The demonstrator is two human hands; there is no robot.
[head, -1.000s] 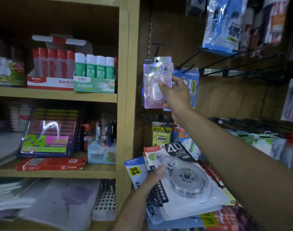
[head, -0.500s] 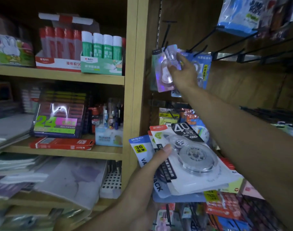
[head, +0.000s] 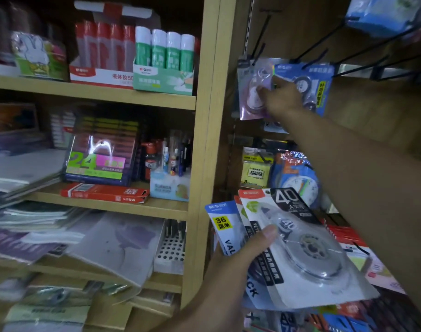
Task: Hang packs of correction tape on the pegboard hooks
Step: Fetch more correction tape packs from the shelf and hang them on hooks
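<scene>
My right hand (head: pixel 280 97) reaches up to the board and pinches a pink-lilac correction tape pack (head: pixel 251 92) whose top sits at a black hook (head: pixel 258 53). A blue pack (head: pixel 310 85) hangs just right of it, partly behind my hand. Low in view, my left hand (head: pixel 243 255) grips a fanned stack of packs: a white one marked 40 (head: pixel 300 257) on top, a blue one marked 36 (head: pixel 222 224) under it, thumb pressed on the front.
More black hooks (head: pixel 362 46) jut from the wooden board to the right, one carrying a blue bag (head: pixel 382 13). Yellow sticky notes (head: pixel 255 171) and other packs hang below. The shelf unit (head: pixel 204 149) to the left holds glue sticks, marker boxes and notebooks.
My right hand has carried the pink pack up and back against the board onto the hook. The view has tilted up and left. The left hand's stack stays held.
</scene>
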